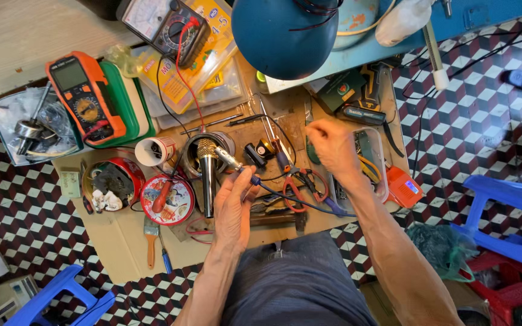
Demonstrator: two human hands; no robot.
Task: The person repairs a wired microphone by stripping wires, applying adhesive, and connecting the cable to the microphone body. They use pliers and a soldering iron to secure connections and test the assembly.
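Cluttered cardboard-covered tabletop (122, 241) below you. Your left hand (235, 211) clamped on blue cable's metal plug (229, 159), long axis pointing up-left toward gold-headed microphone (207, 175) just beside. Right hand (331, 145) loosely curled, empty, farther right.

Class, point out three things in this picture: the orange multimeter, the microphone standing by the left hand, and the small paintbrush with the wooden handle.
orange multimeter (84, 99): head view, on its dial.
microphone (207, 172): head view, on its dark handle below the gold grille.
paintbrush (150, 240): head view, on its wooden handle.
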